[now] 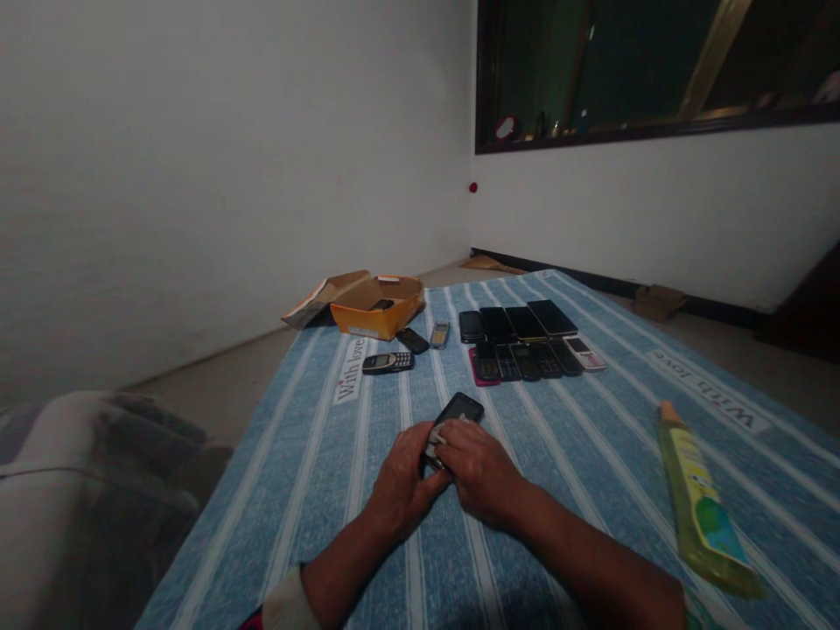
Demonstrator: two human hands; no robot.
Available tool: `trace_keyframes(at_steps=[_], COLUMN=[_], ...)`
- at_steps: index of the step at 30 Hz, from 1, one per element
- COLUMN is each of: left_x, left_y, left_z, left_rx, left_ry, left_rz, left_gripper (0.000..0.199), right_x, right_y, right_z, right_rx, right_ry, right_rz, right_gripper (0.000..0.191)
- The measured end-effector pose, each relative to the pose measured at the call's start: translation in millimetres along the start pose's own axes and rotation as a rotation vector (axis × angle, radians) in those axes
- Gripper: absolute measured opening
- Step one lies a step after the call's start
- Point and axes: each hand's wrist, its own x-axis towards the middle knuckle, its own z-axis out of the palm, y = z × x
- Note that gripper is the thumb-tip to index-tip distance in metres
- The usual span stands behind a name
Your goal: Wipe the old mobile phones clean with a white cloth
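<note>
A black phone (465, 406) lies under my hands near the middle of the striped blue cloth (315, 490). Its lower end is gripped by my left hand (402, 479), with the thumb and fingers along its edges. My right hand (482, 468) presses a small pale cloth (437, 434) onto the phone's screen, fingers bent together. The fingers partly hide both the cloth and the phone. Beyond them, a keypad phone (388, 362), a dark phone (413, 340) and a small silver phone (440, 333) lie apart from one another.
Two rows of phones (527, 324) lie at the back right. An open orange box (364, 322) stands at the back left, a dark item inside. A yellow-green bottle (705, 512) lies on the right. Grey fabric (98, 490) is at the left.
</note>
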Motion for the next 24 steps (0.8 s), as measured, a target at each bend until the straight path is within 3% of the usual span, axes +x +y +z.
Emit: trace_keyframes(at_steps=[18, 24], left_x=[0.5, 0.7], left_y=[3.3, 3.5], left_z=[-1.0, -0.6], left_rx=[0.023, 0.007], left_ry=[0.012, 0.000], left_rz=[0.004, -0.005], left_gripper=[0.040, 0.045], right_x=[-7.2, -2.7], right_y=[0.3, 7.8], right_z=[2.1, -0.3], right_rx=[0.019, 0.019], right_ry=[0.008, 0.033], right_rz=[-0.033, 0.031], right_gripper=[0.026, 0.029])
